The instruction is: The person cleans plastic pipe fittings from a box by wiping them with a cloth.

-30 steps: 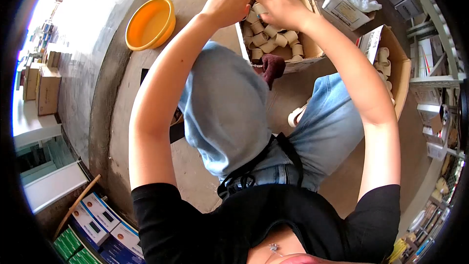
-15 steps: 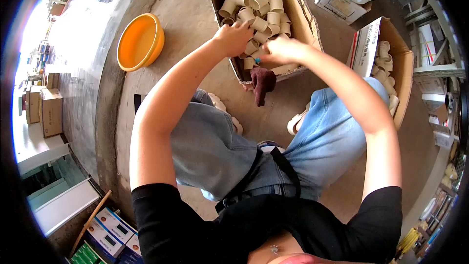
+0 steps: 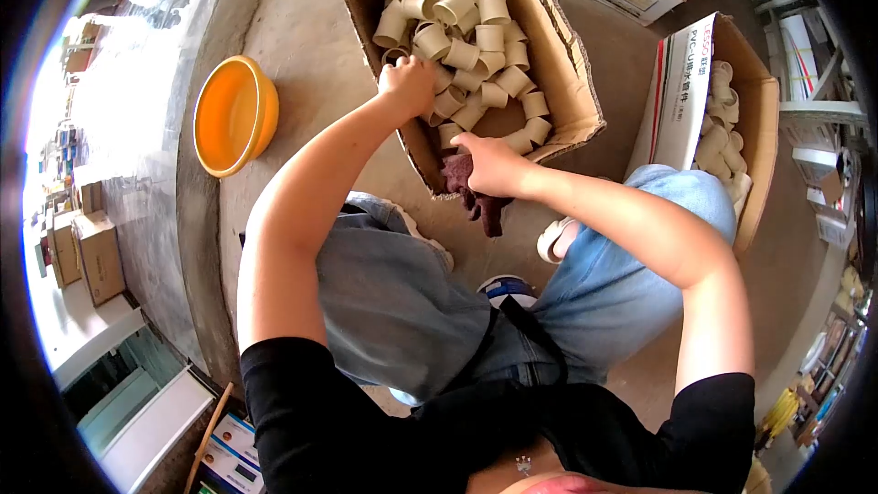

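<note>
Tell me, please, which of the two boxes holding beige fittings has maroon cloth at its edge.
The left box, where the left hand and right hand are, has the maroon cloth; the lettered box farther right shows none.

My one view: head-worn, forward and down
From head height I look steeply over the black shirt, close below, towards the left hand, right hand and open carton farther out; dark curved edges ring my view.

A black short-sleeved top, blue jeans and silvery pendant are worn.
</note>
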Tool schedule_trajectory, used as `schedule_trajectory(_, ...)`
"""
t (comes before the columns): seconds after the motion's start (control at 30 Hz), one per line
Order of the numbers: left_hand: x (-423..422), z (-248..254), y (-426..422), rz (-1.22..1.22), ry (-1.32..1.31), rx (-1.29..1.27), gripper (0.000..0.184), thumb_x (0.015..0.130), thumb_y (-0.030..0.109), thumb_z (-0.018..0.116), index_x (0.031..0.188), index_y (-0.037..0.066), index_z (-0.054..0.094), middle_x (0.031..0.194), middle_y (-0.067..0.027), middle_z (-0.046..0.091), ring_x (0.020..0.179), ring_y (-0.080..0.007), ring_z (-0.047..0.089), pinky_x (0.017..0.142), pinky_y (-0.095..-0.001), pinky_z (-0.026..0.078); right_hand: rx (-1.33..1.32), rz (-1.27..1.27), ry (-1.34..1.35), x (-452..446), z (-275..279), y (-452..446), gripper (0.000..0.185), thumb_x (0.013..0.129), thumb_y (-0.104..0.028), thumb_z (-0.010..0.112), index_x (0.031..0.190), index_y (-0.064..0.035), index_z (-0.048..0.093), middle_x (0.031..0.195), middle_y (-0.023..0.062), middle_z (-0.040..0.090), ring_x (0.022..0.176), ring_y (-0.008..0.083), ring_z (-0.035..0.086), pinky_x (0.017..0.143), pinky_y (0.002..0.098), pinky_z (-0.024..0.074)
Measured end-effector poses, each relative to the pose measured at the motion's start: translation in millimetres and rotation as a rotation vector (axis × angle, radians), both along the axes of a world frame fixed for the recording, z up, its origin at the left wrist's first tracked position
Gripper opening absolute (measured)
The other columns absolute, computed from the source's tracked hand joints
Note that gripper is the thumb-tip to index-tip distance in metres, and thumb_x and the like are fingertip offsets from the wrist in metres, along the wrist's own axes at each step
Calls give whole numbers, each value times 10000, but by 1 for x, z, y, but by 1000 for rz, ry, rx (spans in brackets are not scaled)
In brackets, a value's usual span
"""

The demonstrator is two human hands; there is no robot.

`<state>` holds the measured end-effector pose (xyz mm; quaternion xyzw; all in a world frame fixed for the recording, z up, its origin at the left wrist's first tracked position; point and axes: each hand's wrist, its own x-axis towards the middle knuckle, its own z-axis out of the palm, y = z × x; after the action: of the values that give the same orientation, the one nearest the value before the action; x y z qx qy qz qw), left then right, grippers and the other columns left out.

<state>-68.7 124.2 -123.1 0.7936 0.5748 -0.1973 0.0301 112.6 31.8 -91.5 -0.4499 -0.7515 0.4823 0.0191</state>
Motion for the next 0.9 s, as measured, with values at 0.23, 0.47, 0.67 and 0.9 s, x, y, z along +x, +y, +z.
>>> schedule_trajectory(0.23,14,-13,53,236,-166,221,680,690,393,700,1170,5,416,1134,-156,486,1093,-306,497,857,-431,458,-232,-153,-70,10,53,60,436,688,-113,501,1101,1,584,1053,191,624,1003,282,590,895,341,443)
schedule_trajectory(0.47,21,-38,79,266,-34,163,683,687,366,698,1197,-8,440,1185,-154,452,1137,-288,464,898,-427,442,-96,-37,-117,28,84,62,408,701,-129,482,1055,40,594,1065,248,598,1032,328,573,924,363,432)
schedule_trajectory(0.67,23,-22,82,231,-27,36,415,773,236,594,1128,23,568,1196,-136,455,1122,-274,464,884,-407,443,-79,59,-120,42,98,62,339,745,-93,470,1036,27,596,1053,226,607,1028,330,571,910,372,437)
schedule_trajectory(0.9,14,26,72,234,-165,88,623,606,408,745,1070,19,601,1177,-114,489,1132,-257,468,860,-400,471,-53,145,-125,60,86,70,332,774,-70,450,1052,-56,629,1103,160,610,1025,293,581,895,363,444)
